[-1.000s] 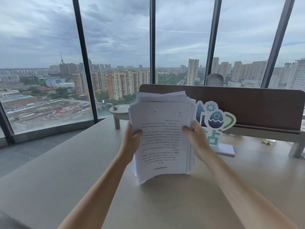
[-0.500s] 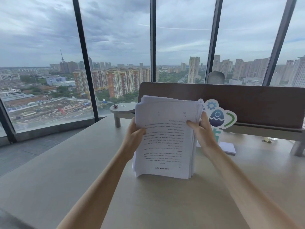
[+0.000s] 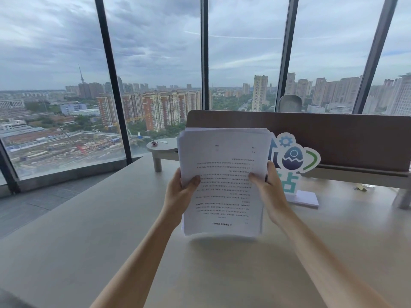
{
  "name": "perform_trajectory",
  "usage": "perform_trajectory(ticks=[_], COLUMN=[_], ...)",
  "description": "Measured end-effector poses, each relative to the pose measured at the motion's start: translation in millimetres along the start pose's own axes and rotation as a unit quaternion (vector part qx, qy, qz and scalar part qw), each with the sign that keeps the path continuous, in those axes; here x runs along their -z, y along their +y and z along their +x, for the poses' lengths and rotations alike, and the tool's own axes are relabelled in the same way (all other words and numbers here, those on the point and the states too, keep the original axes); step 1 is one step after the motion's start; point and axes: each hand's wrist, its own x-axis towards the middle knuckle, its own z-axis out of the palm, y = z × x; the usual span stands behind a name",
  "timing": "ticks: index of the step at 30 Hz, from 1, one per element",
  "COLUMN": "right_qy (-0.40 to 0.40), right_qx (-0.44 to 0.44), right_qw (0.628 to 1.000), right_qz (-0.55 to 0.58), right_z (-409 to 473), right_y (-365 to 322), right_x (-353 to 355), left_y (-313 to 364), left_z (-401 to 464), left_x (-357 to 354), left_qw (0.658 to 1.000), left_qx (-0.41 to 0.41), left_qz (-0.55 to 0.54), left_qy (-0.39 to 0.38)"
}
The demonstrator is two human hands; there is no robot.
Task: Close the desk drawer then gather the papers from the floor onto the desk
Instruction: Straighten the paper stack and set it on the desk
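the papers (image 3: 223,183) form a thick white stack of printed sheets, top page covered in lines of small dark text. the stack stands upright on its lower edge over the pale bench (image 3: 93,230), upper edges slightly fanned, sides roughly squared.

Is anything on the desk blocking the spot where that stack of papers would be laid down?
Nothing visible. The pale beige desk top right under the white printed paper stack is bare. The colourful egg-logo cardboard sign stands behind it, off to the right.

Both hands, left (image 3: 178,192) and right (image 3: 270,187), grip papers (image 3: 223,183) upright above desk (image 3: 89,230).
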Motion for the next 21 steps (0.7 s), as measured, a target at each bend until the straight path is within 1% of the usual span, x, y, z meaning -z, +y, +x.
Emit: perform_trajectory(ticks=[2, 6, 11, 15, 18, 21], right_qy=[-0.008, -0.018, -0.028, -0.01, -0.006, 0.006], right_qx=[0.014, 0.009, -0.038, -0.036, -0.012, -0.001], right_qw=[1.0, 1.0, 0.998, 0.999, 1.0, 1.0], right_qz=[-0.002, 0.019, 0.044, 0.027, 0.009, -0.02], right_z=[0.3, 2.3, -7.2, -9.1, -5.8, -10.6], right_y=[-4.8, -5.7, 19.3, 26.6, 25.3, 39.1], right_x=[1.9, 2.3, 0.2, -0.6, 0.1, -1.0], left_y=[-0.5, -10.6, -35.7, -40.5, -40.6, -48.7], left_z=[-1.2, -6.6, -13.4, -6.9, -0.8, -6.4], left_x=[2.9, 3.3, -1.9, -6.9, -4.3, -1.6], left_qw=[1.0, 0.999, 0.998, 0.999, 0.999, 0.998], left_qx=[-0.002, 0.026, 0.059, 0.044, 0.027, 0.031], left_qz=[-0.008, -0.028, -0.01, 0.025, 0.034, 0.046], left_qy=[-0.014, -0.032, -0.017, 0.003, 0.003, 0.01])
